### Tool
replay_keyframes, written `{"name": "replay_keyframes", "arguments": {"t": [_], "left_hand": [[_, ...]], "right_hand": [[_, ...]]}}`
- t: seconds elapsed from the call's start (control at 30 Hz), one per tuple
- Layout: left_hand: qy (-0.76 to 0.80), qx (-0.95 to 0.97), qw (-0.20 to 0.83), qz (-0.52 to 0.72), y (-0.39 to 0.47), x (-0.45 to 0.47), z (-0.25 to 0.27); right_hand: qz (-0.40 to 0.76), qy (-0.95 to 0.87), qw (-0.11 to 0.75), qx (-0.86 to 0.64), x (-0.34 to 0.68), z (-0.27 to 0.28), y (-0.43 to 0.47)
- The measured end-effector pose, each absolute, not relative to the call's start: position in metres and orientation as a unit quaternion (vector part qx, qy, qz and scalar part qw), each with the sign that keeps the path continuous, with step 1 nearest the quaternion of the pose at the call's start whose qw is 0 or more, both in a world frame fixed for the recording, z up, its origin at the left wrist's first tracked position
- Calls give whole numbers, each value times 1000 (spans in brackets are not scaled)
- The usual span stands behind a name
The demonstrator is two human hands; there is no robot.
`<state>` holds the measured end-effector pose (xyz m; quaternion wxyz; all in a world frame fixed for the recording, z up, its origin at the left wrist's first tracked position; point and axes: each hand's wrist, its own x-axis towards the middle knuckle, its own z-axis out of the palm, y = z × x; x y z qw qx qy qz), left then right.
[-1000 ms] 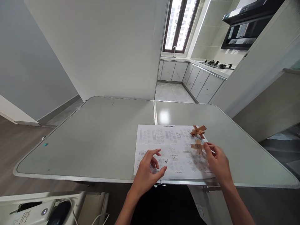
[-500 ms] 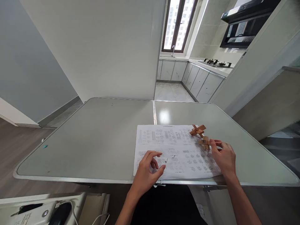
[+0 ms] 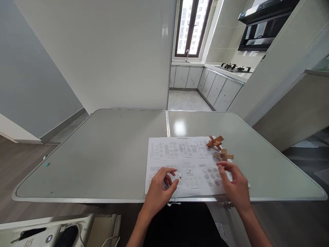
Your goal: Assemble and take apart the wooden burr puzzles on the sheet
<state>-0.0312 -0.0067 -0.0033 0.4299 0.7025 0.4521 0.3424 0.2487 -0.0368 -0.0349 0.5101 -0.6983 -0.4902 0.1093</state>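
A printed paper sheet (image 3: 180, 161) with rows of small diagrams lies on the table. At its upper right corner are two groups of brown wooden puzzle pieces, a crossed one (image 3: 215, 141) farther back and another (image 3: 224, 155) nearer me, with a dark letter on it. My left hand (image 3: 161, 187) rests over the sheet's lower left part, fingers curved and apart, holding nothing. Just below the nearer wooden pieces, my right hand (image 3: 235, 187) hovers over the sheet's right side. Its thumb and fingers are apart with nothing visible between them.
The grey table (image 3: 89, 161) has a metal rim and a centre seam. A small teal bit (image 3: 47, 164) lies near its left edge. Below left, an open drawer or bin (image 3: 87, 223) holds a white device (image 3: 38, 238) and cables.
My right hand has let go of the nearer wooden pieces and moved left and toward me. My left hand keeps its pose. The camera view has shifted slightly.
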Motion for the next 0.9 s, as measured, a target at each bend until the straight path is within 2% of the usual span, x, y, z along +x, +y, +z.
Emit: {"name": "replay_keyframes", "arguments": {"t": [0.1, 0.2, 0.37, 0.57, 0.8, 0.9], "left_hand": [[458, 702, 434, 331, -5, -32, -2], [466, 700, 438, 318, -4, -33, -1], [475, 701, 440, 300, 3, -35, 0], [458, 713, 448, 284, 23, -48, 2], [536, 708, 331, 319, 43, -79, -6], [539, 715, 311, 319, 38, -84, -9]], "right_hand": [[274, -485, 518, -649, 237, -42, -38], [321, -464, 515, -645, 237, -50, -36], [311, -471, 492, -662, 238, -56, -33], [241, -522, 458, -677, 221, -52, -34], [188, -574, 425, -674, 213, -49, -35], [186, -579, 420, -674, 213, -49, -35]]}}
